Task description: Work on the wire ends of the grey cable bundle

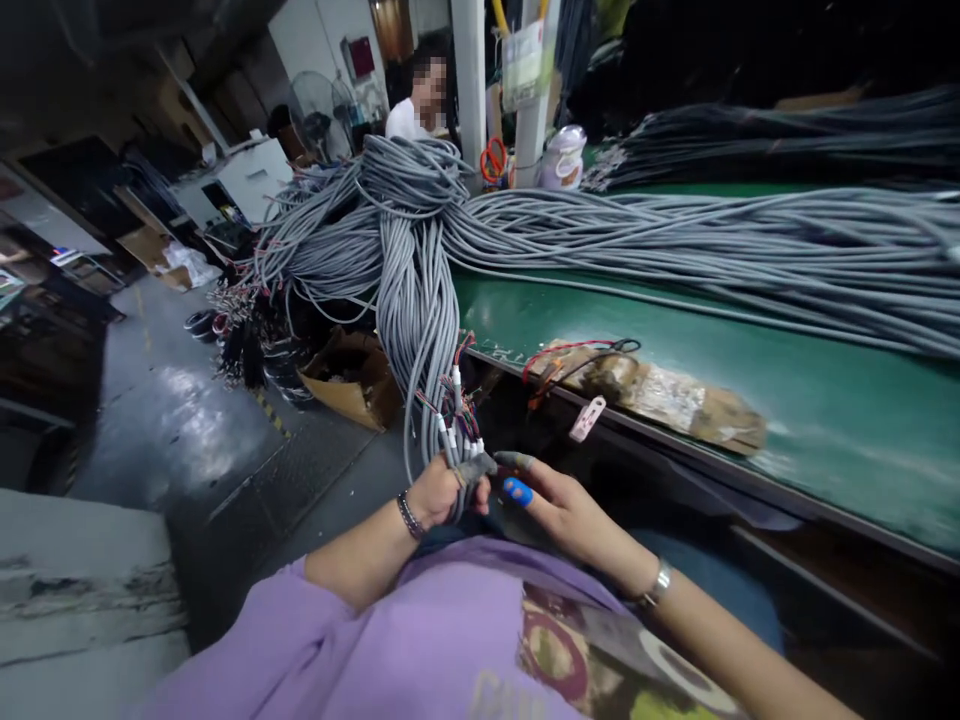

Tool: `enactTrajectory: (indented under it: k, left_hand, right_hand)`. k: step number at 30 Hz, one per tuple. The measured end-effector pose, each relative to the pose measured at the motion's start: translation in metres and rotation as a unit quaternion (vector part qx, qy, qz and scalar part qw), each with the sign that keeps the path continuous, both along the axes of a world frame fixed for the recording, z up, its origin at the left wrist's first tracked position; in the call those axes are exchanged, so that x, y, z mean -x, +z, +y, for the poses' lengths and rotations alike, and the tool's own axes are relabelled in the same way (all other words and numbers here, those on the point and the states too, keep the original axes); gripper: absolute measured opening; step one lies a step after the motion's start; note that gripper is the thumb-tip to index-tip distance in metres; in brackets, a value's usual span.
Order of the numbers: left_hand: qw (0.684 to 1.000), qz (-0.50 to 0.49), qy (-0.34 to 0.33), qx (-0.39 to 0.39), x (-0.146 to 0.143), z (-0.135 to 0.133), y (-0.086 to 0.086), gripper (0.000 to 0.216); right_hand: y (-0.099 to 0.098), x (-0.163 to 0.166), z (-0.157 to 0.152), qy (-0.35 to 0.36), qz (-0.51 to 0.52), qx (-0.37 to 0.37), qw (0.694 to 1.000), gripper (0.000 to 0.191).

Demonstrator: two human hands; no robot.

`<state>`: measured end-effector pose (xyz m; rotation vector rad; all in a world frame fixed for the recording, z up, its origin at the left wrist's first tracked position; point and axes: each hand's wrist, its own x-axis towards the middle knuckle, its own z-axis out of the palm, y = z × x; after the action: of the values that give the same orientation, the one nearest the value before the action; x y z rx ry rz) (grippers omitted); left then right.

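Head view shows your left hand clenched around the lower end of a hanging bundle of grey cables, gripping it just below the stripped ends where short coloured wires in red, green and white fan out. Your right hand sits just beside it with the fingers loosely extended, not closed on anything; a blue cot covers one fingertip and a grey one covers the finger above it, which points toward the wire ends and nearly meets the left thumb. Whether that fingertip actually touches a wire you cannot tell from here. You wear a dark bead bracelet on the left wrist and a metal watch band on the right. The bundle you hold drops over the edge of the green workbench from a large heap of the same grey cable spread across the bench top. Near the bench edge lies a worn cardboard strip with red and black leads on it and a small pink tag hanging below. A brown cardboard box stands on the floor to your left, and another person sits far behind the cable heap.
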<state>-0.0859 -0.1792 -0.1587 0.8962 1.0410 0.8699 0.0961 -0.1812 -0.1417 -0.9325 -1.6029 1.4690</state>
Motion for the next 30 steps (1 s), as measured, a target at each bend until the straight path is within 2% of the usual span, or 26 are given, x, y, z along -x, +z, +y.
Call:
enactTrajectory:
  k: [4, 9, 12, 17, 19, 22, 26, 28, 30]
  left_hand:
    - [1.0, -0.018, -0.005, -0.002, -0.012, 0.0, 0.0, 0.058]
    - [0.997, 0.009, -0.066, -0.047, -0.037, 0.0, -0.003, 0.047]
    - [0.995, 0.038, -0.064, -0.064, -0.04, -0.001, -0.006, 0.045]
    - [0.998, 0.015, 0.031, -0.061, -0.036, 0.007, -0.003, 0.047]
    - [0.998, -0.026, 0.01, -0.058, -0.036, 0.012, 0.004, 0.046]
    - [0.996, -0.049, -0.071, -0.035, -0.04, 0.017, 0.013, 0.05]
    - [0.996, -0.009, -0.094, -0.002, -0.048, 0.015, 0.016, 0.052]
    - [0.996, 0.031, -0.078, -0.019, -0.05, 0.012, 0.014, 0.051]
    - [0.996, 0.061, -0.055, -0.047, -0.05, 0.009, 0.011, 0.048]
  right_hand:
    - [-0.006, -0.003, 0.0, -0.043, 0.042, 0.038, 0.997, 0.033]
    - [-0.005, -0.006, -0.001, -0.106, 0.085, 0.093, 0.986, 0.03]
    - [-0.009, -0.013, -0.003, -0.146, 0.068, 0.067, 0.985, 0.027]
    - [-0.022, -0.027, -0.005, -0.181, -0.014, -0.031, 0.983, 0.02]
    - [-0.026, -0.029, -0.007, -0.17, -0.041, -0.072, 0.982, 0.018]
    - [-0.026, -0.028, -0.012, -0.166, -0.049, -0.113, 0.978, 0.018]
    - [-0.021, -0.026, -0.016, -0.176, -0.037, -0.108, 0.978, 0.026]
    - [-0.019, -0.028, -0.016, -0.179, -0.034, -0.084, 0.98, 0.031]
    - [-0.015, -0.031, -0.014, -0.181, -0.026, -0.036, 0.982, 0.027]
